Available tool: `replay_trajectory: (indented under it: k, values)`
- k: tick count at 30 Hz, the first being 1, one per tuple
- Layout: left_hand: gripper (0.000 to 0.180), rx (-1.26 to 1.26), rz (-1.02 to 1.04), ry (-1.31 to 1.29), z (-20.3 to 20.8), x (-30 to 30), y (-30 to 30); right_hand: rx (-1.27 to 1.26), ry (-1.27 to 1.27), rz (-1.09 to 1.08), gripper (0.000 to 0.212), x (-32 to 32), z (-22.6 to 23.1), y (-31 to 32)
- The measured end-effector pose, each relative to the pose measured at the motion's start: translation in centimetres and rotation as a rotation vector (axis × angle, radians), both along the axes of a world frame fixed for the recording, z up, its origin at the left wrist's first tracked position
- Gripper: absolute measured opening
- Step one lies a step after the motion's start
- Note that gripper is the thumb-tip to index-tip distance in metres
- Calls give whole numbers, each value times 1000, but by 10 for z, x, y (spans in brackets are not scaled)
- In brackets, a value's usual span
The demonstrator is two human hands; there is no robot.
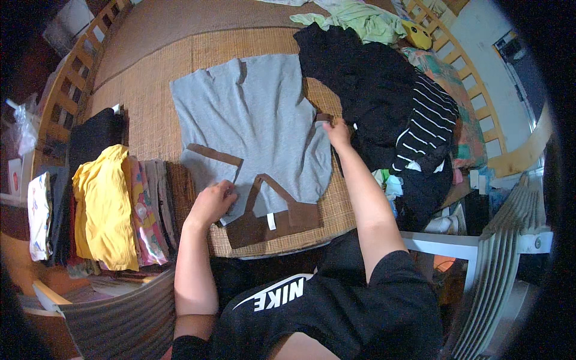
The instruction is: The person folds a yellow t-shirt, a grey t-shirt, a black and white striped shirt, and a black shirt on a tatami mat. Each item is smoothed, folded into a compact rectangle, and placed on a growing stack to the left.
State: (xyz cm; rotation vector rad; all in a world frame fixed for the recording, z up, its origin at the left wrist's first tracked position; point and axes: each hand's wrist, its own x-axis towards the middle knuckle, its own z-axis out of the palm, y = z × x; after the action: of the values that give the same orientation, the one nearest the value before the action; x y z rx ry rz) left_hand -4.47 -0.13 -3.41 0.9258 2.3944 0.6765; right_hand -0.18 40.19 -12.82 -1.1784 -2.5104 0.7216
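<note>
A grey polo shirt (264, 120) with brown trim lies spread on a woven mat, its brown collar (246, 231) nearest me and a white tag at the neck. My left hand (214, 203) has its fingers curled on the shirt's edge beside the collar, below the left sleeve, which lies folded inward with its brown cuff showing. At the other side, my right hand (339, 134) pinches the right sleeve close to its brown cuff (323, 117). The undersides of both hands' fingers are hidden.
Folded clothes stand in a row on the left, with a yellow garment (105, 207) among them. A heap of black clothes (360, 84) and a striped garment (429, 117) lie on the right. Wooden rails (72, 78) border the mat. A ribbed chair (489, 282) stands at lower right.
</note>
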Motion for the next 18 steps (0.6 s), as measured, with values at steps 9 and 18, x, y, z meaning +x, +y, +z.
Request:
replay_trajectory:
  k: [9, 18]
  values:
    - [37, -32, 10, -93, 0, 0, -9, -134, 236, -200, 41, 23, 27, -15]
    - [39, 4, 18, -153, 6, 2, -2, -186, 433, -208, 24, 67, 50, -20]
